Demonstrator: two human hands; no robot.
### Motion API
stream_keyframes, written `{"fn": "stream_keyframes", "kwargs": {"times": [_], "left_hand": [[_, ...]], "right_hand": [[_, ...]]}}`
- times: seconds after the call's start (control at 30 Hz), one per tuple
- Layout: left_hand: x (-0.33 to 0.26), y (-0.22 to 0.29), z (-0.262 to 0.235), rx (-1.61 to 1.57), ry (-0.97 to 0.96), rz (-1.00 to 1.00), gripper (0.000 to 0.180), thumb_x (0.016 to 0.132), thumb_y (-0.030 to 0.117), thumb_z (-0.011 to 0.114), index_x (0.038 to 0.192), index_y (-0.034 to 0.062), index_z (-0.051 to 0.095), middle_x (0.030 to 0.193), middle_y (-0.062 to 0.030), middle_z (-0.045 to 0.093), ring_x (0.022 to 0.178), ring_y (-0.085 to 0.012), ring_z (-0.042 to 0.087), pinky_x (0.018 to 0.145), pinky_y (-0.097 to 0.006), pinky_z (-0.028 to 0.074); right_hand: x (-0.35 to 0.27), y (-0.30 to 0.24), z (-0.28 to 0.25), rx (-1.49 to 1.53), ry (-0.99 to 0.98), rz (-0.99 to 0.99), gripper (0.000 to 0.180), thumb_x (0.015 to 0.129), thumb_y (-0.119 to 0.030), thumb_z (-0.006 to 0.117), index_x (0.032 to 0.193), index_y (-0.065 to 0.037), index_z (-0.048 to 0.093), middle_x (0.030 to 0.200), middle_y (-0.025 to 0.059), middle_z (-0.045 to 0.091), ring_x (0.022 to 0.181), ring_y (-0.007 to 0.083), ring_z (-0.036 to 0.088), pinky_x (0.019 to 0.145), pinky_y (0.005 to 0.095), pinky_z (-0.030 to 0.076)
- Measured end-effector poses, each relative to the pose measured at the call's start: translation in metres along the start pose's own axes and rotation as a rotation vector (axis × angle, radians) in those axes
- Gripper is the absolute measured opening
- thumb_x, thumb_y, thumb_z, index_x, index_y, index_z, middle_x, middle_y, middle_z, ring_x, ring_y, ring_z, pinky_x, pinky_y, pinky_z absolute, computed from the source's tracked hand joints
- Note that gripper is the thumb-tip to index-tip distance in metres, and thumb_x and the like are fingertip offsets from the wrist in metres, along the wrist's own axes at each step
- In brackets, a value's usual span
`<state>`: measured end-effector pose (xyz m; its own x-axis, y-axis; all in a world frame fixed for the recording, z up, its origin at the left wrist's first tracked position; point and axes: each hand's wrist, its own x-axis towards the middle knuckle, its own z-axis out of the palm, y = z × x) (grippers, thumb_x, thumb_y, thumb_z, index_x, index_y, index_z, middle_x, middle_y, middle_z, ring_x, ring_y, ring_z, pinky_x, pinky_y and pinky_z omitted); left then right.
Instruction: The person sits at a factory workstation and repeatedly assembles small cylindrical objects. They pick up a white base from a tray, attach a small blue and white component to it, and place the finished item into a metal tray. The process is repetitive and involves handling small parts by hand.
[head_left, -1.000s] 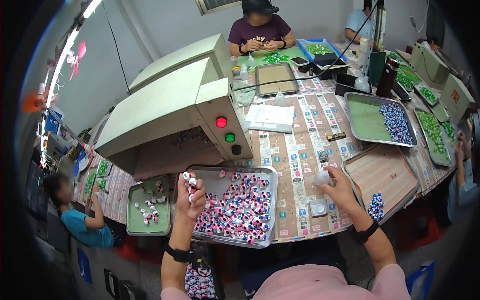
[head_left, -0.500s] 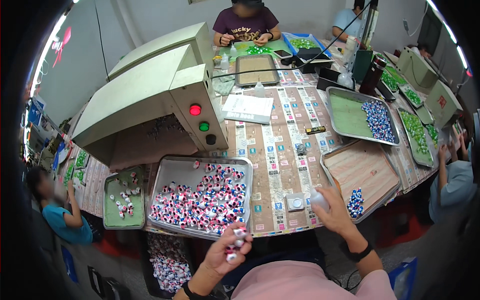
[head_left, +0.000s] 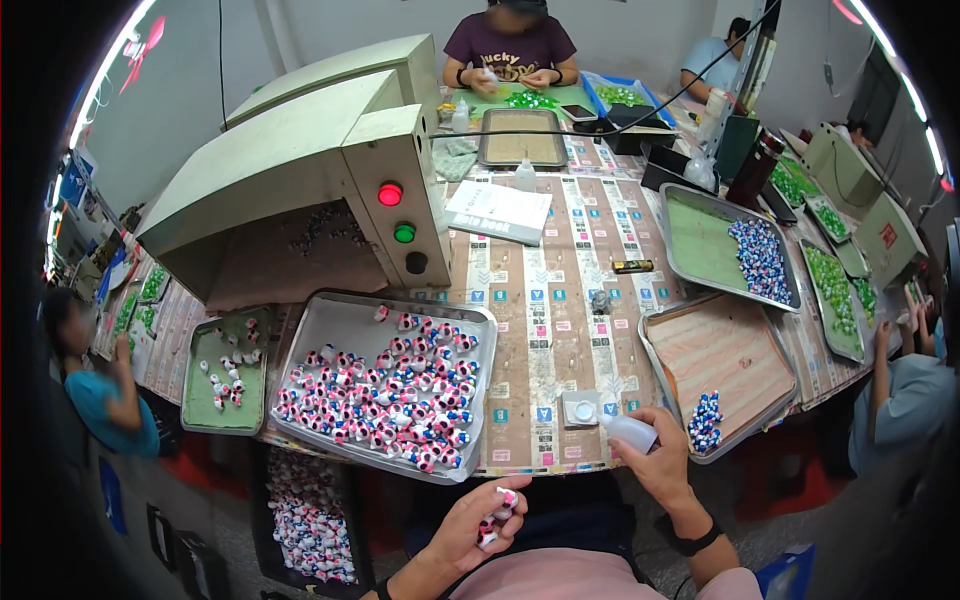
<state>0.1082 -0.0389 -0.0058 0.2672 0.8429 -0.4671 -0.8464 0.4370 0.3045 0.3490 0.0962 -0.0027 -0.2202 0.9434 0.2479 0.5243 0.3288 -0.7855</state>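
From afar, I see two grips.
Left hand (head_left: 466,527) curls its fingers round painted figurines (head_left: 507,498), near the metal tray's (head_left: 335,322) near-right corner; right hand's (head_left: 658,458) fingers grip a squeeze bottle (head_left: 630,432), right of the tray.

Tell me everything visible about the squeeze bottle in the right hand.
The squeeze bottle is whitish and translucent, apparently plastic, with a narrow nozzle. It is tipped nearly sideways in the right hand, nozzle toward the small square dish; whether they touch is unclear. Its contents cannot be made out.
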Motion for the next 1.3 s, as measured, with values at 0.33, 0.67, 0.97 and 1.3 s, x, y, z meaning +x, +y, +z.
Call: {"fn": "stream_keyframes", "kwargs": {"times": [0.33, 0.67, 0.97, 1.3], "left_hand": [[-0.002, -0.017, -0.012, 0.001, -0.065, 0.000, 0.038, 0.097, 0.022, 0.056, 0.128, 0.0008, 0.050, 0.096, -0.0105, 0.058, 0.067, -0.0120, 0.049, 0.042, -0.020, 0.033], [-0.004, -0.021, -0.020, -0.051, -0.098, -0.009, 0.039, 0.095, 0.023, 0.058, 0.129, 0.0060, 0.050, 0.096, -0.0114, 0.057, 0.068, -0.0140, 0.047, 0.044, -0.020, 0.034], [-0.012, -0.014, -0.010, -0.056, -0.005, 0.000, 0.035, 0.094, 0.020, 0.057, 0.126, 0.0059, 0.054, 0.090, -0.0079, 0.058, 0.063, -0.0155, 0.050, 0.044, -0.022, 0.038], [-0.021, -0.017, -0.011, 0.106, 0.114, 0.030, 0.031, 0.098, 0.025, 0.051, 0.124, 0.0074, 0.054, 0.087, -0.0057, 0.056, 0.050, -0.0096, 0.042, 0.036, -0.018, 0.032]], "right_hand": [[0.008, -0.004, 0.003, -0.073, -0.011, -0.148, 0.034, 0.068, -0.009, 0.081, 0.097, -0.003, 0.064, 0.089, 0.0129, 0.062, 0.079, 0.0303, 0.061, 0.069, 0.0370, 0.049], [0.005, -0.006, 0.005, -0.066, 0.000, -0.153, 0.035, 0.069, -0.010, 0.081, 0.099, -0.003, 0.065, 0.090, 0.0132, 0.062, 0.080, 0.0295, 0.062, 0.069, 0.0359, 0.049], [0.040, -0.003, 0.011, 0.075, 0.041, 0.059, 0.033, 0.075, -0.012, 0.075, 0.101, 0.001, 0.062, 0.097, 0.0119, 0.064, 0.089, 0.0224, 0.063, 0.078, 0.0321, 0.050], [0.101, 0.025, 0.052, 0.316, -0.084, 0.138, 0.037, 0.080, -0.008, 0.066, 0.115, 0.002, 0.056, 0.107, 0.0137, 0.064, 0.099, 0.0238, 0.063, 0.088, 0.0325, 0.049]]}}
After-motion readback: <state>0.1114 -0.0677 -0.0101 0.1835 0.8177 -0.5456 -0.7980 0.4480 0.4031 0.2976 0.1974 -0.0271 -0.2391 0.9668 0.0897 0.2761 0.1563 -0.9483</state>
